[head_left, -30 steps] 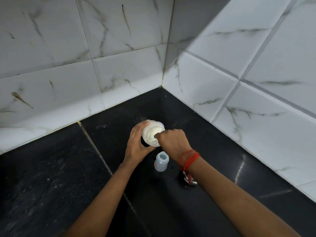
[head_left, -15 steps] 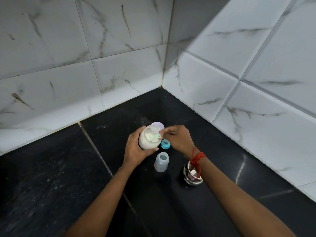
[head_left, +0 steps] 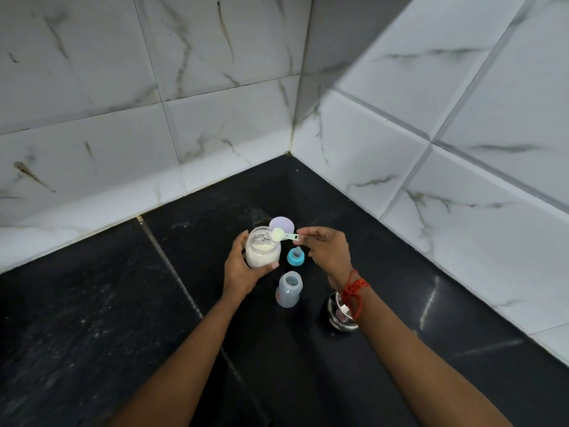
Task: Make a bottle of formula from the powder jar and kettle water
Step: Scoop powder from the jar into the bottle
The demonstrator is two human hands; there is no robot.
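Head view, setting: a black stone counter [head_left: 92, 318] fills the lower frame, meeting white marble-look wall tiles [head_left: 215, 134] in a corner at upper centre.
Powder jar [head_left: 262, 248]: centre of the frame, lifted off the counter and tipped a little toward the scoop, likely so the powder is easy to reach; it looks about half full.
Left hand [head_left: 238, 272]: wrapped around the jar from the left and below, thumb across its lower front, fingers closed on the glass; the forearm rises from the bottom centre.
Scoop [head_left: 283, 235]: a small pale-green measuring spoon, heaped with powder, level over the jar's right rim, probably so spills fall back inside.
Right hand [head_left: 328, 252]: pinching the scoop's handle between thumb and fingertips, wrist bent, red thread around it; the forearm enters from the lower right.
Baby bottle [head_left: 288, 289]: upright and open on the counter just below the jar, close by for a short carry.
Teat ring [head_left: 295, 257]: blue, resting between jar and right hand.
Jar lid [head_left: 281, 224]: flat, just behind the jar.
Steel vessel [head_left: 338, 314]: partly hidden under the right wrist; contents cannot be told.
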